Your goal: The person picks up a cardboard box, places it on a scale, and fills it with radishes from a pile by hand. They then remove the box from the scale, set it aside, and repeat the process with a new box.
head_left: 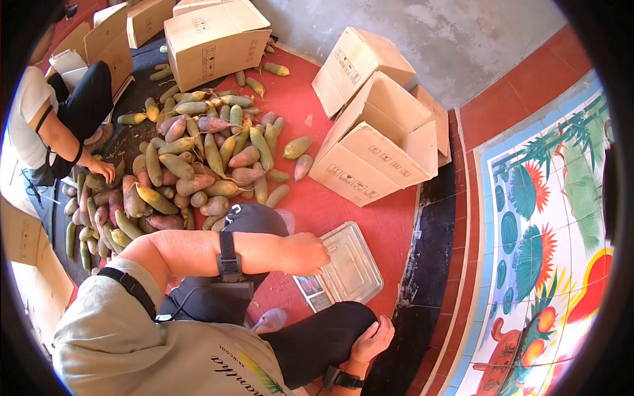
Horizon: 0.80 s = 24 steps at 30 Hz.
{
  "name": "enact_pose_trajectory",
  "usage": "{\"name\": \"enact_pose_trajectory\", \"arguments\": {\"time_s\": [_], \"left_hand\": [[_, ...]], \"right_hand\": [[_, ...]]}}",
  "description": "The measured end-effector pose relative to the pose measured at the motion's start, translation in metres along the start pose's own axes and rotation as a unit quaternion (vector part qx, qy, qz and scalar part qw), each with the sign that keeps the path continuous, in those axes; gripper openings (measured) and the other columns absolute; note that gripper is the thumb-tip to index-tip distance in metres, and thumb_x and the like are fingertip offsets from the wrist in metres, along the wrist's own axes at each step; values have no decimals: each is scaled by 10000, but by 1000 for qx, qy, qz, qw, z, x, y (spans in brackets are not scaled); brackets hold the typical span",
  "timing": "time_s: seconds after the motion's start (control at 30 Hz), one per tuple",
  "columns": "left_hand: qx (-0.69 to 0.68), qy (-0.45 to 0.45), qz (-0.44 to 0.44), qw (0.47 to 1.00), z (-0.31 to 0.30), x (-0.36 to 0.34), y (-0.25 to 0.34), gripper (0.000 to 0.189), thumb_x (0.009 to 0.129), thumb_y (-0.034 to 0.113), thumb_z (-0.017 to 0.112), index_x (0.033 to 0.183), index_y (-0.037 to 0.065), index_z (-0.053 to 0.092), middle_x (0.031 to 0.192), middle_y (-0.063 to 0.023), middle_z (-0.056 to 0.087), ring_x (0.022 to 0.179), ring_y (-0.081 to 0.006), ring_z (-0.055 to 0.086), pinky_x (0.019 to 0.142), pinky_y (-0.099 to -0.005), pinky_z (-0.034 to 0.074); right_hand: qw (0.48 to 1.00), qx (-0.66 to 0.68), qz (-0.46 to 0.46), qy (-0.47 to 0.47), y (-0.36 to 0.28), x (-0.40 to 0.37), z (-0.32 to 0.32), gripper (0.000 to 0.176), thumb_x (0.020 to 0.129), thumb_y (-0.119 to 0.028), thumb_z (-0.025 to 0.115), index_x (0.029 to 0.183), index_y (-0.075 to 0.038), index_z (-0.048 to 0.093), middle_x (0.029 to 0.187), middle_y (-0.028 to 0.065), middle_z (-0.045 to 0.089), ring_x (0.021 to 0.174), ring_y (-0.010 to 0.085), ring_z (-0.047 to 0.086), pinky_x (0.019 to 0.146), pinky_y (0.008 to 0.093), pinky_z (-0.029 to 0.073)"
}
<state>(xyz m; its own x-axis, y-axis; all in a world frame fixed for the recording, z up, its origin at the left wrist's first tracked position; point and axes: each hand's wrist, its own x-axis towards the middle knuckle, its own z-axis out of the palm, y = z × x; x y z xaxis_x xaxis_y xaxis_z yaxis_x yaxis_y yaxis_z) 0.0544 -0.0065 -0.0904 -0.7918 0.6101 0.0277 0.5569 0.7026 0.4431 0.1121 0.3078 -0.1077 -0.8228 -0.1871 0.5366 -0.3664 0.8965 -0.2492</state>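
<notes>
My left hand [306, 255] is closed, its fingers curled at the near left edge of a flat scale [353, 261] with a shiny metal tray top. Whether anything is inside its fingers is hidden. Beside that hand, the scale's dark panel [312, 290] shows partly. My right hand [374, 339] lies on my bent knee with its fingers apart, holding nothing. A large heap of long green and pinkish radishes [188, 165] spreads over the floor beyond my left arm.
At the upper left a co-worker crouches, one hand [102, 170] at the heap's edge. An open cardboard box [370, 158] stands right of the radishes, another box [353, 69] behind it. A further carton [214, 49] sits at the back. A painted tile wall [528, 264] is at right.
</notes>
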Motion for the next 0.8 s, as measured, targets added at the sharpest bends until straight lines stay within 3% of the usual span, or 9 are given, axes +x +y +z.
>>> {"name": "enact_pose_trajectory", "arguments": {"time_s": [0.5, 0.57, 0.8], "left_hand": [[-3, -12, -12, 1000, -5, -2, 0, 237, 773, 246, 624, 813, 13, 609, 843, -153, 621, 858, -326, 590, 767, -428, 472], [-2, -9, -12, 1000, -5, -3, -1, 239, 773, 247, 625, 813, 13, 609, 841, -151, 621, 858, -325, 591, 766, -428, 472], [1, 1, -23, 1000, -6, -11, -4, 249, 768, 257, 630, 825, 16, 607, 842, -136, 626, 856, -319, 591, 764, -425, 474]], "right_hand": [[1000, -18, -4, 5, 1, -1, 1, 205, 866, -58, 489, 1032, 32, 567, 1000, 192, 575, 922, 350, 544, 835, 417, 429], [1000, -16, -3, 4, 2, -1, 3, 244, 890, -154, 473, 1030, 28, 558, 994, 190, 571, 915, 357, 543, 820, 445, 431], [1000, -21, -13, -2, 0, 3, 9, 243, 882, -154, 485, 1036, 20, 557, 1001, 188, 571, 928, 355, 543, 823, 445, 432]]}}
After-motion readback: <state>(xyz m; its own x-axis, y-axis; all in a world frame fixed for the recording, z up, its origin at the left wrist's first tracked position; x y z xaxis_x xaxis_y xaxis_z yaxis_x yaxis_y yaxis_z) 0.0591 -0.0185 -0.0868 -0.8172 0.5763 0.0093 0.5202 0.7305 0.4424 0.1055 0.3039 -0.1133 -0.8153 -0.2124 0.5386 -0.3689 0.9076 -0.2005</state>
